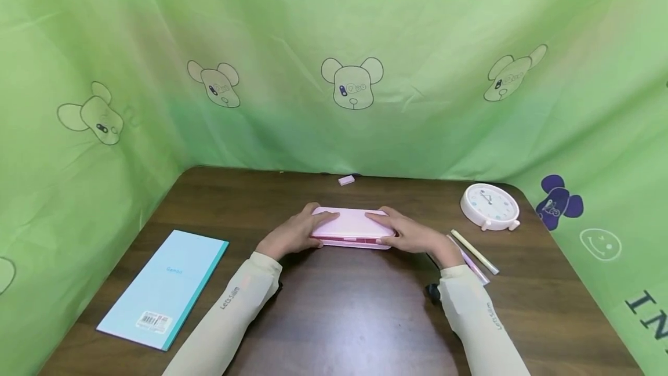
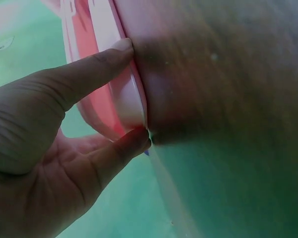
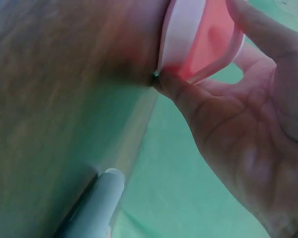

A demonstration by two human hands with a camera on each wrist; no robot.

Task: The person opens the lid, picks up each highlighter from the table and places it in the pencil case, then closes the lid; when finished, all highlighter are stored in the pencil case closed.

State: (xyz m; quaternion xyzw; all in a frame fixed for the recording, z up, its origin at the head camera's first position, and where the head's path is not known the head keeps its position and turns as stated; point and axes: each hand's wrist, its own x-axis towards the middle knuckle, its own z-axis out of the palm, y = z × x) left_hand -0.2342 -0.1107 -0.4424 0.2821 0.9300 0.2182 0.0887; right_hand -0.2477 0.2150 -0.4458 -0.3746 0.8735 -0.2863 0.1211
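Observation:
A pink pencil case (image 1: 353, 223) lies on the table between my two hands. Its lid is slightly raised along the near side, with a deeper pink inside showing through the gap. My left hand (image 1: 295, 232) grips the left end, thumb at the near edge and fingers over the lid and round the far side. At the opposite end my right hand (image 1: 414, 233) holds the case in a mirrored way. In the left wrist view, thumb and fingers of the left hand (image 2: 54, 124) span the case's corner. What the case contains is hidden.
Left on the table lies a light blue notebook (image 1: 167, 289). A pink eraser (image 1: 346, 180) is near the back edge. On the right are a round clock (image 1: 489, 206), a yellowish pen (image 1: 475, 252) and a pinkish pen (image 1: 472, 263). A green printed curtain (image 1: 407, 132) surrounds the table.

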